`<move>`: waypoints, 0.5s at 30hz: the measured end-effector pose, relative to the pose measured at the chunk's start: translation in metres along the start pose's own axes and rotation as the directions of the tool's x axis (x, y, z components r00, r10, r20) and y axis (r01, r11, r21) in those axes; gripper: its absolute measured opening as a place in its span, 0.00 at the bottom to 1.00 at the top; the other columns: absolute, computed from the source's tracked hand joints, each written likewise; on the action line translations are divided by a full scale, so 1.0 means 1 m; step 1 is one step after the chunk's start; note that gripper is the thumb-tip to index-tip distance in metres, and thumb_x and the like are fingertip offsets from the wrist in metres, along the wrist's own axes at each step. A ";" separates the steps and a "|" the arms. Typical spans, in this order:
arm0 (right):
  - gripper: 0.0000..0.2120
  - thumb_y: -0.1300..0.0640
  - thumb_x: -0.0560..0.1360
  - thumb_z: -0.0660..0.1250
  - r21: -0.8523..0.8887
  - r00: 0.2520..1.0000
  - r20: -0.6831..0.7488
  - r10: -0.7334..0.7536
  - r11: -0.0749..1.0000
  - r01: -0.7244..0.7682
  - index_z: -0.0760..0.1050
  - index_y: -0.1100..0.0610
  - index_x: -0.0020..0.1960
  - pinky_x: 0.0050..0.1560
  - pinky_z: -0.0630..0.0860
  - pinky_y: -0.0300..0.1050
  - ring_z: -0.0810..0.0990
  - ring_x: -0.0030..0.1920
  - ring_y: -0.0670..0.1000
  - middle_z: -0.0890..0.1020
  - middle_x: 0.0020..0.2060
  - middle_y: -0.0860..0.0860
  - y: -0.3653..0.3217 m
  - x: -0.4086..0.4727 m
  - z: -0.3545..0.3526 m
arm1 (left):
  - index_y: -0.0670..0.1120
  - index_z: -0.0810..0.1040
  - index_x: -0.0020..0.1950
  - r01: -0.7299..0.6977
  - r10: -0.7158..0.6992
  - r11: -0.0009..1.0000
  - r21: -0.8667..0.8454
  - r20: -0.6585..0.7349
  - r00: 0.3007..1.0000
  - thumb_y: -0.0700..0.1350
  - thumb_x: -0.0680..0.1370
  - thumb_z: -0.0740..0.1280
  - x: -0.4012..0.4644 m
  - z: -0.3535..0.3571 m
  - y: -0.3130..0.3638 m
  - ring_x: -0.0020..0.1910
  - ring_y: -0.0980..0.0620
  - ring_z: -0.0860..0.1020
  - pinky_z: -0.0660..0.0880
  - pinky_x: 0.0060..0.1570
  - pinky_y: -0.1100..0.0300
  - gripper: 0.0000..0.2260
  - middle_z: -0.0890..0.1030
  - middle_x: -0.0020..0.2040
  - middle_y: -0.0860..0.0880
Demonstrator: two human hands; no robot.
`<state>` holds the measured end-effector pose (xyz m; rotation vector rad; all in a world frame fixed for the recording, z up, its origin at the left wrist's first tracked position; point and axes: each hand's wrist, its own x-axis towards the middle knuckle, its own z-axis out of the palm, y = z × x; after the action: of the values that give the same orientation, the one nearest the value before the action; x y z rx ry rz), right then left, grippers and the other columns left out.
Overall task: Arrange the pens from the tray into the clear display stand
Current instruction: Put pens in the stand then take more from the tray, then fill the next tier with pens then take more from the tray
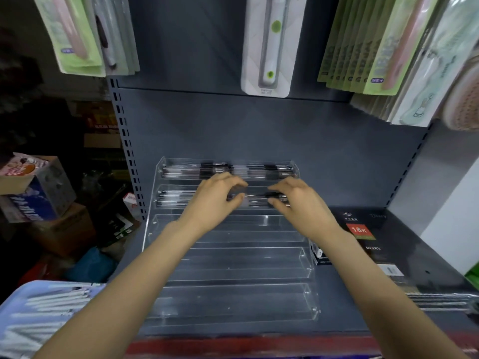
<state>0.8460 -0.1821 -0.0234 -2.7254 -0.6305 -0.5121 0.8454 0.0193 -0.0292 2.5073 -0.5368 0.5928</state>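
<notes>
both the left hand (216, 195) and right hand (298, 200) pinch pens (259, 196) into the second-farthest tier of the clear display stand (233, 268), likely levelling them, with more waiting in the tray (15, 301) near left.
</notes>
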 end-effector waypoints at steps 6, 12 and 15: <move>0.12 0.53 0.77 0.63 0.242 0.999 -0.053 0.000 0.970 0.013 0.78 0.56 0.57 0.54 0.74 0.49 0.78 0.51 0.52 0.80 0.49 0.53 -0.092 -0.011 0.029 | 0.46 0.79 0.54 0.020 -0.020 1.000 0.000 -0.101 0.995 0.42 0.76 0.65 -0.078 -0.046 -0.027 0.49 0.51 0.77 0.74 0.52 0.53 0.08 0.80 0.48 0.50; 0.10 0.56 0.77 0.63 0.381 0.998 0.060 -0.013 0.925 -0.011 0.79 0.55 0.56 0.54 0.74 0.44 0.78 0.48 0.47 0.80 0.48 0.51 -0.234 -0.041 0.093 | 0.48 0.78 0.55 0.273 -0.273 0.962 -0.002 -0.014 0.962 0.43 0.77 0.64 -0.203 -0.106 -0.114 0.49 0.48 0.78 0.75 0.49 0.54 0.08 0.80 0.50 0.48; 0.10 0.57 0.77 0.63 0.415 0.986 0.165 -0.014 0.908 -0.057 0.79 0.55 0.55 0.51 0.73 0.44 0.79 0.48 0.51 0.79 0.47 0.52 -0.311 -0.063 0.136 | 0.46 0.79 0.54 0.388 -0.387 0.922 -0.006 0.071 0.919 0.42 0.77 0.65 -0.273 -0.136 -0.164 0.46 0.46 0.79 0.76 0.48 0.53 0.07 0.82 0.48 0.47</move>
<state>0.6842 0.1116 -0.1074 -2.3730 -0.6619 -0.1225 0.6563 0.2936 -0.1224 2.5238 -0.0578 0.3472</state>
